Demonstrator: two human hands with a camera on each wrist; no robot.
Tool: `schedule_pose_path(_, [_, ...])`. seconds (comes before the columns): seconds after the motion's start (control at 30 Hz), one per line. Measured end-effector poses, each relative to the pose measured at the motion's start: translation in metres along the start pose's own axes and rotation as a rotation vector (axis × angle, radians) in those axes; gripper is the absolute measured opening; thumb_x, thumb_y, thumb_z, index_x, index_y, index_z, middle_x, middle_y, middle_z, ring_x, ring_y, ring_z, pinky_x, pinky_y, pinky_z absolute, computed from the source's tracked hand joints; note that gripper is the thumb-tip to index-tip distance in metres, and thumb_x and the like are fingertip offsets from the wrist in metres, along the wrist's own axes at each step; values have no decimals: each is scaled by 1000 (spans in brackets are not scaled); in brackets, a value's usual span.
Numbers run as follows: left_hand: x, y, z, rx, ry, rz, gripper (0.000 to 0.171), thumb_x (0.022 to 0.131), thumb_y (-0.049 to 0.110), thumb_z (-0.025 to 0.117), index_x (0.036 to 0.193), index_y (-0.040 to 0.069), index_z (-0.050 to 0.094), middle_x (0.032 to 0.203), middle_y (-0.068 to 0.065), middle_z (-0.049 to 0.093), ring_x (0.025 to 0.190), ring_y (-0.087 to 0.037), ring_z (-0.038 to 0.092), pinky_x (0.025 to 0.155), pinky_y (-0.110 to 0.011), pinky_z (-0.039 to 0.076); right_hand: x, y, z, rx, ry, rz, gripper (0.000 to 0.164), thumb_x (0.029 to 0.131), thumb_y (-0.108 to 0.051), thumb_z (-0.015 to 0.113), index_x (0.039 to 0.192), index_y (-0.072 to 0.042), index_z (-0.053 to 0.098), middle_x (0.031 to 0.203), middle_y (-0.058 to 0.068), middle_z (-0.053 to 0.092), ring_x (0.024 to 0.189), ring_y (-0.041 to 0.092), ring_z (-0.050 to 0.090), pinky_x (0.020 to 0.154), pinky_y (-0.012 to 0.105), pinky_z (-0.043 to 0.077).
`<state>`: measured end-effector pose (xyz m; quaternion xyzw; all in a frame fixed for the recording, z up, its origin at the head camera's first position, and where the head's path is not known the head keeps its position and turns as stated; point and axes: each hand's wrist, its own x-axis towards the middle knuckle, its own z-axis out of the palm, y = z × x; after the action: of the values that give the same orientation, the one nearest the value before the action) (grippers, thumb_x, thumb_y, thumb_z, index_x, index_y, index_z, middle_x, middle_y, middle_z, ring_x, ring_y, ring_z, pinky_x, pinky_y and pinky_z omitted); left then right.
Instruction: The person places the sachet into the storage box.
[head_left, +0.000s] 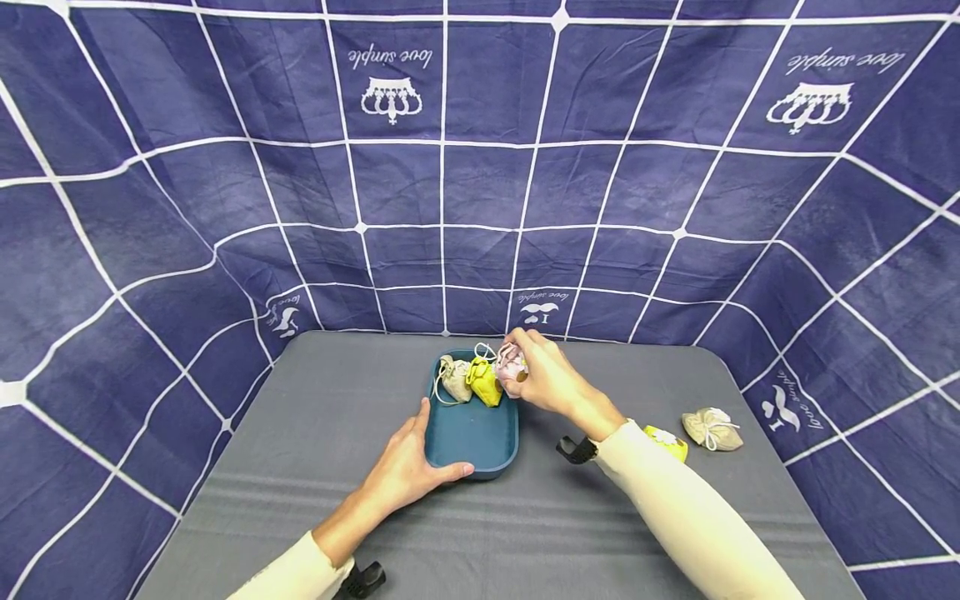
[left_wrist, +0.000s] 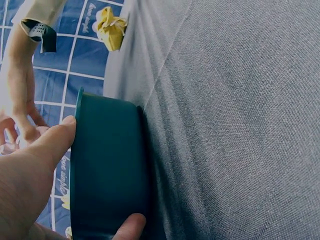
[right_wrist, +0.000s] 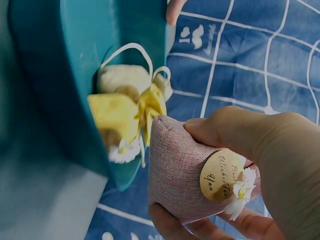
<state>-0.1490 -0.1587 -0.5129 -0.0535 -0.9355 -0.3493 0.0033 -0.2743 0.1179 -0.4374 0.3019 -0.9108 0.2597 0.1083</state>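
Note:
My right hand grips a pink drawstring pouch between thumb and fingers, over the right far part of a teal plastic tray. The pouch carries a round "Best Wishes For You" tag and a white flower. My left hand holds the tray at its near left corner, thumb on the near rim, other fingers along the left side. A beige pouch and a yellow pouch lie side by side at the tray's far end; the right wrist view shows them left of the pink one.
Right of the tray, partly behind the right forearm, a yellow pouch lies on the grey cloth-covered table. Beyond it sits a beige pouch. A blue white-lined curtain hangs behind and along both sides.

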Motion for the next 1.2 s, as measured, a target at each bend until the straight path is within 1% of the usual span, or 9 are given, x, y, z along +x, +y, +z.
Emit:
schedule_pose_path(0.1, [-1,-1,-2,-21,0,0,145,80,62,105,181,-8,28,173,-35,54,158,-51,60,128,-65,53,3,-8,5,9,-18,-7,59,84,-12,96,136,-9,68,115,14,74,100,33,76,88,49,67])
schedule_pose_path(0.27, [-2,-4,-3,-43,-9,-20,142,81,59,105,181,-7,29,180,-33,47,164,-53,54,131,-66,49,8,-19,17,9,-43,-24,56,88,-13,97,135,-10,67,118,13,74,102,31,77,89,47,68])
schedule_pose_path(0.47, [-3,-7,-2,-47,-21,-54,141,81,60,104,182,-4,30,180,-33,48,163,-54,54,130,-68,50,12,-33,29,20,-85,-36,56,90,-13,97,137,-12,66,121,12,73,101,27,76,85,43,67])
schedule_pose_path(0.57, [-3,-7,-3,-40,-26,-59,141,81,60,104,182,-4,30,179,-34,47,162,-55,55,129,-69,51,14,-39,34,17,-110,-41,59,89,-13,97,139,-13,65,123,12,73,103,27,76,86,42,68])
schedule_pose_path(0.7, [-3,-7,-2,-36,-28,-51,141,82,60,104,181,-5,29,178,-36,48,161,-55,56,128,-69,52,17,-45,40,5,-131,-54,62,88,-13,99,139,-14,65,123,11,73,104,27,77,87,43,69])
schedule_pose_path(0.97, [-2,-8,-1,-40,-23,-35,141,81,59,105,180,-8,30,177,-37,49,160,-55,57,128,-68,52,22,-54,48,-11,-172,-66,61,92,-17,97,144,-12,65,127,13,74,109,27,78,94,43,69])
schedule_pose_path(1.07, [-2,-7,-1,-37,-22,-30,141,81,59,105,180,-8,30,176,-38,50,159,-55,58,128,-69,52,24,-57,52,-19,-185,-58,63,93,-19,97,146,-12,65,129,13,74,110,27,78,96,43,69])
schedule_pose_path(1.2, [-2,-7,-2,-35,-26,-28,141,81,60,104,180,-8,29,176,-37,49,160,-55,57,128,-69,52,26,-60,55,-28,-200,-47,66,93,-20,99,148,-13,65,132,13,75,114,28,79,99,46,69])
